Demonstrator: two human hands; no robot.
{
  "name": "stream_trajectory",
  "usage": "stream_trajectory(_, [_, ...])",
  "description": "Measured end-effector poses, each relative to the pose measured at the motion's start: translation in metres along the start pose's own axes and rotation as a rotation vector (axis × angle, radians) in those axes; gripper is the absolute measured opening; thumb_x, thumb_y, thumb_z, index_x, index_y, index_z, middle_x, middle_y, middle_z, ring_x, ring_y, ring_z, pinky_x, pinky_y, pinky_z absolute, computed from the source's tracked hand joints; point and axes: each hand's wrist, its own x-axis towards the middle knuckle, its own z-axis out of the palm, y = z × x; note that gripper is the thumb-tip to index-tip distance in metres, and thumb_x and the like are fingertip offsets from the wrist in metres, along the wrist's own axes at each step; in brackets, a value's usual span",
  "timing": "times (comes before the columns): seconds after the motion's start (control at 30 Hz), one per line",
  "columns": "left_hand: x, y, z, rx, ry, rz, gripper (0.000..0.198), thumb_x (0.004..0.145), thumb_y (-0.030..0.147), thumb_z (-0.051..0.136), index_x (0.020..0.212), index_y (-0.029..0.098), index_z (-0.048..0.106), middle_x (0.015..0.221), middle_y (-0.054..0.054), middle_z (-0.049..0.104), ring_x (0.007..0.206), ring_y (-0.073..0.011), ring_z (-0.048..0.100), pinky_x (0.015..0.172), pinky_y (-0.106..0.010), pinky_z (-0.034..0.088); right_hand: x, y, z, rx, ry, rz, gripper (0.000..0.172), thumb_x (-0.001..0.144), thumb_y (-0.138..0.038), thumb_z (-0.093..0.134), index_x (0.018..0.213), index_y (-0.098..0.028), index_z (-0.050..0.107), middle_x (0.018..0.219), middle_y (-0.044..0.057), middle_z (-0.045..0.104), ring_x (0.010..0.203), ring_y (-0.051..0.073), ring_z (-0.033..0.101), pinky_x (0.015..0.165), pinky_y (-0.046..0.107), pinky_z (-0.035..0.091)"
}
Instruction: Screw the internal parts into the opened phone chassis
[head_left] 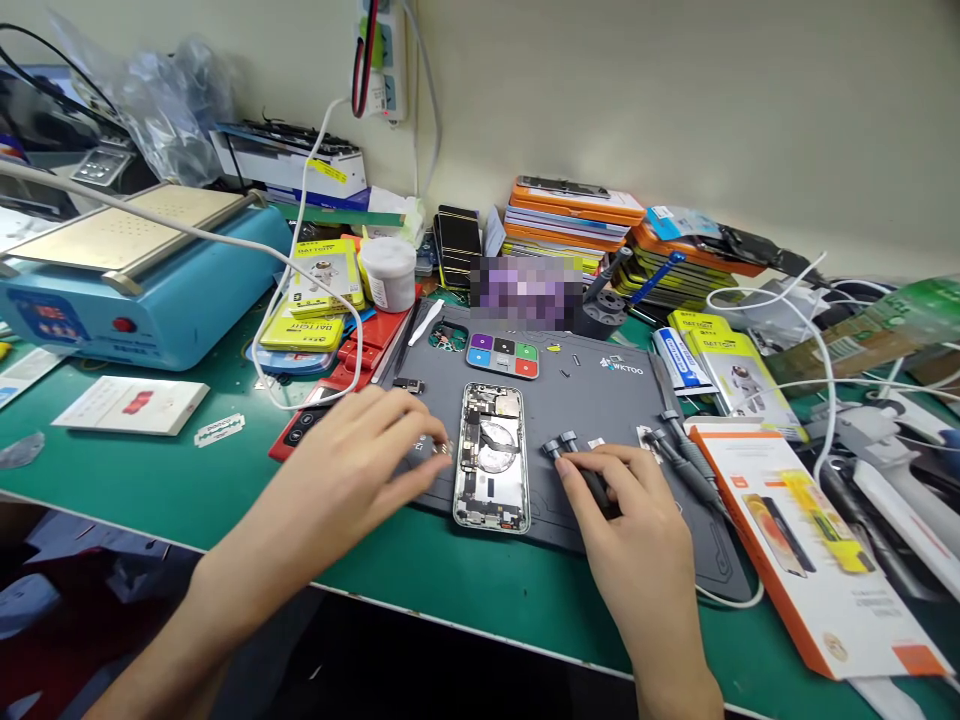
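An opened phone (491, 460) lies on the dark grey work mat (555, 410), its boards and a round coil exposed. Just left of it, my left hand (367, 445) has thumb and fingers curled together by a small shiny metallic piece (444, 450), too small to name. To the phone's right, my right hand (637, 500) closes around dark screwdrivers (559, 445) with round grey caps; their lower parts are hidden by the fingers. A small magnetic-looking pad (502, 356) with coloured squares sits above the phone. Several tiny screws (565, 374) lie to the pad's right.
A blue heating machine (142, 290) stands at left, a white cable (304, 200) looping past it. Yellow battery boxes (304, 330) and a white tub (388, 275) are behind. At right are a screwdriver stand (600, 312), soldering-type handles (686, 465) and a white-orange box (817, 560).
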Motion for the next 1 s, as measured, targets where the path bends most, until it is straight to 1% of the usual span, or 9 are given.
stream_trajectory(0.07, [-0.002, -0.011, -0.008, 0.085, -0.001, -0.031, 0.012, 0.115, 0.027, 0.055, 0.119, 0.020, 0.064, 0.120, -0.006, 0.069, 0.110, -0.0275, 0.061, 0.101, -0.044, 0.044, 0.000, -0.001, 0.000, 0.000, -0.004, 0.003, 0.035, 0.109, -0.058, 0.058, 0.102, -0.031, 0.079, 0.114, 0.003, 0.070, 0.084, 0.022, 0.065, 0.075, 0.037, 0.049])
stream_trajectory(0.13, [-0.004, -0.020, -0.011, 0.187, -0.023, -0.018, 0.011, 0.114, 0.024, 0.055, 0.118, 0.019, 0.064, 0.119, -0.007, 0.069, 0.107, -0.0292, 0.061, 0.099, -0.046, 0.044, 0.000, 0.000, -0.001, 0.003, -0.002, 0.003, 0.035, 0.109, -0.058, 0.058, 0.102, -0.031, 0.079, 0.114, 0.003, 0.070, 0.084, 0.022, 0.065, 0.074, 0.037, 0.048])
stream_trajectory(0.27, [-0.010, -0.029, -0.009, 0.315, -0.034, 0.027, 0.010, 0.113, 0.020, 0.056, 0.117, 0.017, 0.065, 0.117, -0.008, 0.070, 0.102, -0.0303, 0.059, 0.093, -0.047, 0.044, 0.000, 0.002, 0.000, -0.004, 0.004, -0.004, 0.034, 0.108, -0.058, 0.058, 0.102, -0.032, 0.079, 0.114, 0.002, 0.069, 0.085, 0.021, 0.066, 0.075, 0.036, 0.048])
stream_trajectory(0.47, [-0.015, -0.023, 0.002, 0.250, -0.032, 0.042, 0.012, 0.114, 0.025, 0.056, 0.111, 0.019, 0.066, 0.111, -0.006, 0.069, 0.100, -0.0288, 0.062, 0.091, -0.046, 0.045, 0.002, 0.003, 0.001, -0.018, 0.003, 0.011, 0.039, 0.107, -0.063, 0.056, 0.100, -0.033, 0.079, 0.114, 0.000, 0.070, 0.087, 0.022, 0.067, 0.073, 0.036, 0.047])
stream_trajectory(0.57, [-0.017, -0.022, 0.001, 0.182, -0.015, 0.008, 0.012, 0.113, 0.032, 0.062, 0.117, 0.021, 0.065, 0.116, -0.005, 0.070, 0.104, -0.0282, 0.062, 0.095, -0.046, 0.045, 0.002, 0.003, 0.001, -0.020, 0.005, 0.013, 0.041, 0.107, -0.066, 0.055, 0.100, -0.033, 0.079, 0.113, 0.000, 0.071, 0.085, 0.022, 0.067, 0.071, 0.036, 0.047])
stream_trajectory(0.67, [-0.018, -0.026, -0.003, 0.222, 0.004, -0.039, 0.020, 0.109, 0.034, 0.069, 0.122, 0.019, 0.065, 0.120, -0.008, 0.069, 0.106, -0.0299, 0.061, 0.097, -0.047, 0.045, 0.003, 0.003, 0.002, -0.037, 0.022, -0.006, 0.047, 0.107, -0.070, 0.052, 0.099, -0.032, 0.079, 0.111, 0.000, 0.071, 0.081, 0.021, 0.066, 0.070, 0.036, 0.047])
stream_trajectory(0.8, [-0.018, -0.031, -0.003, 0.263, -0.043, -0.028, 0.017, 0.109, 0.034, 0.068, 0.117, 0.019, 0.069, 0.114, -0.008, 0.067, 0.103, -0.0299, 0.059, 0.094, -0.047, 0.045, 0.003, 0.003, 0.002, -0.057, 0.037, -0.029, 0.052, 0.108, -0.073, 0.049, 0.099, -0.032, 0.079, 0.110, 0.000, 0.071, 0.077, 0.021, 0.064, 0.068, 0.036, 0.047])
stream_trajectory(0.9, [-0.017, -0.032, -0.002, 0.231, -0.081, -0.037, 0.015, 0.111, 0.034, 0.064, 0.113, 0.019, 0.070, 0.114, -0.007, 0.067, 0.103, -0.0293, 0.059, 0.094, -0.048, 0.045, 0.003, 0.004, 0.002, -0.065, 0.041, -0.036, 0.054, 0.108, -0.075, 0.047, 0.100, -0.032, 0.079, 0.111, 0.001, 0.071, 0.080, 0.021, 0.066, 0.069, 0.037, 0.047])
stream_trajectory(1.0, [-0.016, -0.031, -0.001, 0.211, -0.081, -0.047, 0.015, 0.110, 0.034, 0.066, 0.113, 0.019, 0.070, 0.113, -0.007, 0.068, 0.102, -0.0292, 0.059, 0.094, -0.048, 0.045, 0.002, 0.004, 0.002, -0.069, 0.032, -0.038, 0.053, 0.108, -0.074, 0.048, 0.100, -0.032, 0.078, 0.113, 0.000, 0.072, 0.083, 0.022, 0.068, 0.071, 0.037, 0.048])
